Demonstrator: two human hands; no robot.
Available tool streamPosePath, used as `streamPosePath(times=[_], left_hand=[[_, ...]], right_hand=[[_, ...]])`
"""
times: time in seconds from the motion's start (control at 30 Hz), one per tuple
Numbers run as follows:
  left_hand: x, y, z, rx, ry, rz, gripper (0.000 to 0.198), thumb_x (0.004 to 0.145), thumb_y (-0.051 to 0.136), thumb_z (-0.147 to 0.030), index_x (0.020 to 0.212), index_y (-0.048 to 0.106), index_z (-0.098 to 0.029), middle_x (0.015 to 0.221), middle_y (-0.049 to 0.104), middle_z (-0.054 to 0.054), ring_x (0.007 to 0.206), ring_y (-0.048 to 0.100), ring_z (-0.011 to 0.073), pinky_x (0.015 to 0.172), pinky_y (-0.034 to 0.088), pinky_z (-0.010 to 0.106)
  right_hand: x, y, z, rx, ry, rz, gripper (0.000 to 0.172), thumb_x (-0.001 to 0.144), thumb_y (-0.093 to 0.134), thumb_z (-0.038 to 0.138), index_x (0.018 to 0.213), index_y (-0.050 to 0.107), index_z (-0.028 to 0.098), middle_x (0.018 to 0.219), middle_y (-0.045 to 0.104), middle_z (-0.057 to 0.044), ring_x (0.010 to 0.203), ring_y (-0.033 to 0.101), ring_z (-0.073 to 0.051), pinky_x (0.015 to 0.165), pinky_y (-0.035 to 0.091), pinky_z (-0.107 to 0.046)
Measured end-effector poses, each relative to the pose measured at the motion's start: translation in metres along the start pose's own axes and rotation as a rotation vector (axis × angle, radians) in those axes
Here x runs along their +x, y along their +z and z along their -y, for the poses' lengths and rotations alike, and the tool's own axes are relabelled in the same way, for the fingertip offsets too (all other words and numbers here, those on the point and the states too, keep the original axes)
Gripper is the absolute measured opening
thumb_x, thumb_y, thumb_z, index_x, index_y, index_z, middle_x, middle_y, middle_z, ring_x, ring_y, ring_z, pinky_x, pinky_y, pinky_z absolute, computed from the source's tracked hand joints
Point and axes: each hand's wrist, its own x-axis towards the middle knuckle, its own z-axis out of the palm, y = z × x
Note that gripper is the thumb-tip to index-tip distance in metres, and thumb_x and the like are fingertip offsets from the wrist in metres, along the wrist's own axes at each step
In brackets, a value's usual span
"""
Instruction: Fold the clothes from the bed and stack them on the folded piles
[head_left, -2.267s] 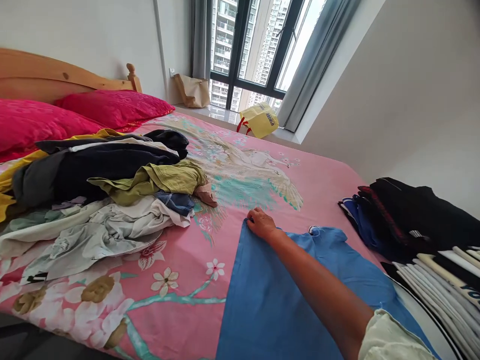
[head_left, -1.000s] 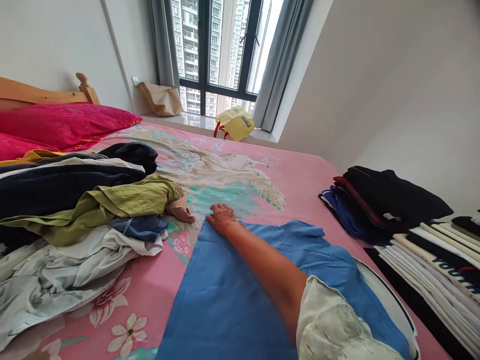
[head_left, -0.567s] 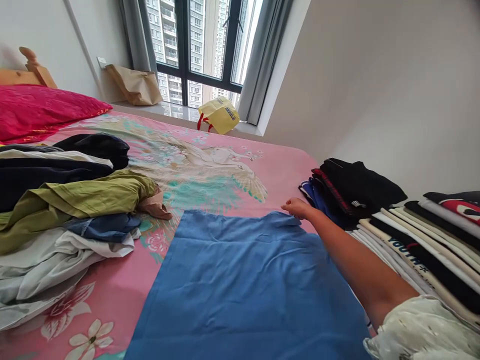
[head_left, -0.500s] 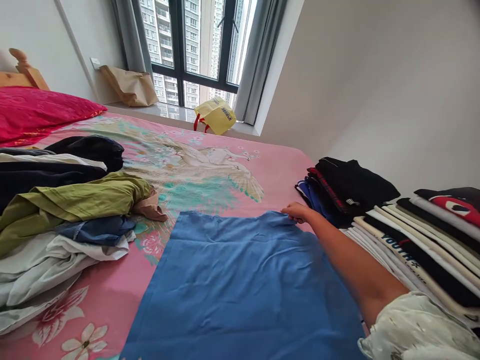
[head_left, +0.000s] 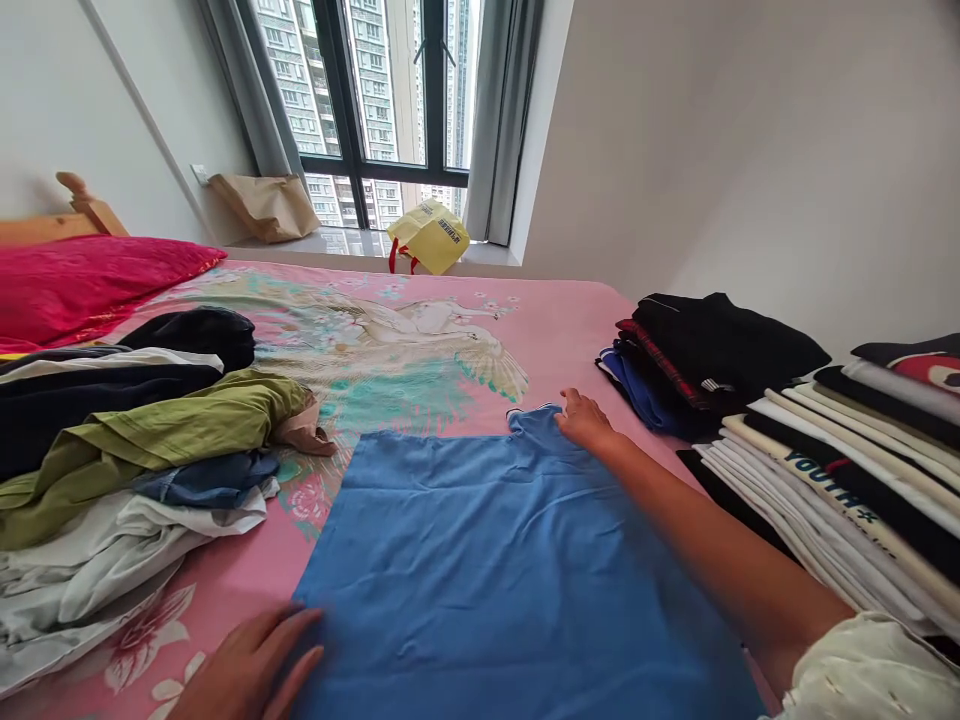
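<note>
On the pink flowered bed (head_left: 566, 335) before me lie a red pillow (head_left: 97, 285), a clothes heap (head_left: 176, 420) to my left, a blue garment (head_left: 465, 560) mid-bed and folded piles (head_left: 727, 350) to my right.

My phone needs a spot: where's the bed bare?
Bare bedspread lies beyond the blue garment, between the olive cloth and black folded clothes. Left of the garment, a narrow strip reaches the left hand. Heaped clothes crowd the left, a folded stack the right.
</note>
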Motion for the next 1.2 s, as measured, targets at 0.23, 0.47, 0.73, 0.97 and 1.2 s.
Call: streamPosePath(times=[0.23,0.47,0.73,0.97,1.2], left_hand=[[0.177,-0.012,-0.009,-0.007,0.076,0.068,0.048,0.088,0.028,-0.032,0.121,0.059,-0.015,0.128,0.059,0.011,0.118,0.054,0.0227,0.102,0.040,0.038],[0.271,0.018,0.003,0.116,0.016,0.221,0.060,0.072,0.038,-0.015,0.130,0.050,-0.017,0.144,0.043,0.010,0.133,0.037,0.0253,0.107,0.032,0.041],[0.283,0.000,0.012,0.085,0.074,0.272,0.029,0.069,0.042,-0.029,0.089,0.061,-0.021,0.073,0.063,0.002,0.074,0.059,0.0211,0.066,0.040,0.029],[0.274,0.013,0.024,-0.048,-0.235,0.251,0.041,0.065,0.046,-0.031,0.101,0.063,-0.022,0.084,0.066,0.002,0.084,0.061,0.0227,0.067,0.040,0.028],[0.278,0.009,0.011,-0.120,-0.292,0.340,0.050,0.058,0.048,-0.030,0.105,0.062,-0.021,0.082,0.065,0.001,0.079,0.061,0.0218,0.065,0.041,0.027]], right_hand=[[0.008,0.006,0.004,-0.059,-0.135,0.047,0.039,0.088,0.040,0.024,0.126,0.050,0.023,0.131,0.052,-0.007,0.124,0.040,-0.024,0.100,0.034,-0.037],[0.043,0.023,-0.013,-0.120,0.131,0.123,0.048,0.077,0.052,0.040,0.112,0.058,0.007,0.116,0.059,-0.022,0.110,0.053,-0.035,0.084,0.044,-0.042],[0.030,0.039,-0.029,-0.074,0.080,-0.035,0.038,0.091,0.028,0.032,0.124,0.044,0.019,0.107,0.063,-0.010,0.098,0.059,-0.022,0.080,0.042,-0.031],[0.040,0.041,-0.032,-0.050,0.174,0.031,0.039,0.080,0.048,0.033,0.115,0.053,0.014,0.111,0.061,-0.016,0.101,0.058,-0.028,0.081,0.044,-0.037],[0.043,0.021,-0.008,-0.062,-0.217,-0.112,0.044,0.081,0.039,0.016,0.123,0.052,0.022,0.130,0.052,-0.007,0.122,0.043,-0.022,0.100,0.034,-0.034]])
